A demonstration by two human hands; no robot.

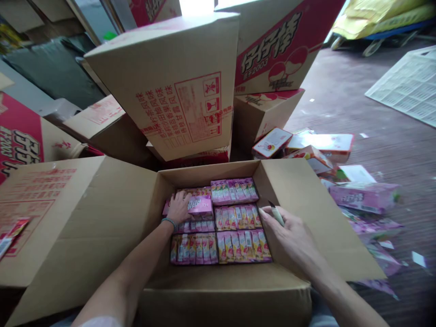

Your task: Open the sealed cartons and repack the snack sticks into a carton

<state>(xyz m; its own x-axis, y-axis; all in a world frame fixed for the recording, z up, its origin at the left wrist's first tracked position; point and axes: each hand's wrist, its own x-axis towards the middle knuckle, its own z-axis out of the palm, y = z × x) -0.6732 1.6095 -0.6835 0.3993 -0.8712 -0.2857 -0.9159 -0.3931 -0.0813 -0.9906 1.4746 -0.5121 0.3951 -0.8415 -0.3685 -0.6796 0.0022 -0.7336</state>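
Note:
In front of me stands an open cardboard carton (pixel 225 299) with its side flaps spread. Inside lie two columns of display boxes packed with small sachets (pixel 243 245). My left hand (pixel 179 209) reaches into the carton's left side, its fingers curled over a closed purple box (pixel 202 205). That box sits higher than its neighbours, over the left column. At the carton's right inner wall, my right hand (pixel 289 227) is closed round a slim pale-green tool with a dark tip (pixel 277 215); its exact kind is unclear.
Tall printed cartons (pixel 190 86) stand right behind the open one. On the floor at the right lie several small boxes and purple packs (pixel 361 196), with paper scraps around. Farther off are a white plastic crate (pixel 405 81) and a blue cart (pixel 391 37) with yellow sacks.

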